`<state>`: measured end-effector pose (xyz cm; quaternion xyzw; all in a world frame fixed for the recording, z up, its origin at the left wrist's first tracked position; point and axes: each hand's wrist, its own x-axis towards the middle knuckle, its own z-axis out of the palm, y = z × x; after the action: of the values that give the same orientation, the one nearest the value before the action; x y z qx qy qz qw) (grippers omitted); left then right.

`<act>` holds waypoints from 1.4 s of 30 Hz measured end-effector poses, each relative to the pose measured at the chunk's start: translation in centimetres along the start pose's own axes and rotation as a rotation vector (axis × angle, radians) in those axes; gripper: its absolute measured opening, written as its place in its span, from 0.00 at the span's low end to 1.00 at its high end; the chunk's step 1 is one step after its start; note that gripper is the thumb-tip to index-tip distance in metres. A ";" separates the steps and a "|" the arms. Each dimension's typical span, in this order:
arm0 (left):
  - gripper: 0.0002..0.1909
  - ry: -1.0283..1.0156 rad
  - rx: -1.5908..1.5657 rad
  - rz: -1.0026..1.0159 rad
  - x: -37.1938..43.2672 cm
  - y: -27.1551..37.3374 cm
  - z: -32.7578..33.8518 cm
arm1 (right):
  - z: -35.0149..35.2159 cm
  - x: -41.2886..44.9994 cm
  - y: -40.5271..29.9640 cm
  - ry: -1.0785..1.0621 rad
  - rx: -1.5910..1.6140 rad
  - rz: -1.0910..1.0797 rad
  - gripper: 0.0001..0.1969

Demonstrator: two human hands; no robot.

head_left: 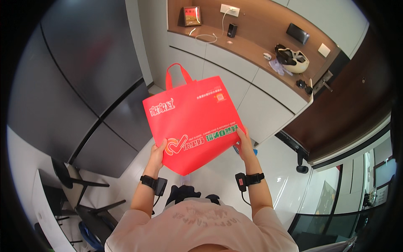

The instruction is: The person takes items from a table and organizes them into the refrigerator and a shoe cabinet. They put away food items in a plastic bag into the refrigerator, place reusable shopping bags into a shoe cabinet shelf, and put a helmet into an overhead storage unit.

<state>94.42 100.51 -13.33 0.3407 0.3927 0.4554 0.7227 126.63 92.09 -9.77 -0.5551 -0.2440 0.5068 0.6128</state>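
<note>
A red non-woven shopping bag [195,116] with printed writing and a fruit-like logo is held up in front of me, its loop handle pointing away from my body. My left hand [158,152] grips the bag's left edge near the lower corner, thumb on the front. On the opposite edge, my right hand [245,143] holds the bag the same way. The fingers of both hands are mostly hidden behind the bag. Each wrist wears a black strap with a small box and a cable.
Beyond the bag runs a cabinet with a brown countertop [252,52], bearing a helmet [292,60], a picture frame [192,16], a black box [232,30] and sunglasses [303,85]. Large dark grey panels [85,63] stand left. Chairs [94,217] are at lower left, a dark door [349,85] at right.
</note>
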 end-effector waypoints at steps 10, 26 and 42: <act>0.17 0.027 -0.029 -0.058 9.1 2.3 -2.1 | 5.0 10.4 2.9 -0.022 0.351 0.091 0.29; 0.15 0.106 0.143 0.015 14.0 4.7 -1.3 | 5.5 18.0 3.2 -0.127 0.451 0.162 0.26; 0.14 -0.079 0.277 -0.031 13.6 7.7 -0.1 | -1.5 17.8 -2.3 -0.557 -0.018 0.159 0.25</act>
<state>95.05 115.79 -10.37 0.4488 0.4283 0.3717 0.6906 135.28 107.57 -12.76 -0.4174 -0.3630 0.6840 0.4755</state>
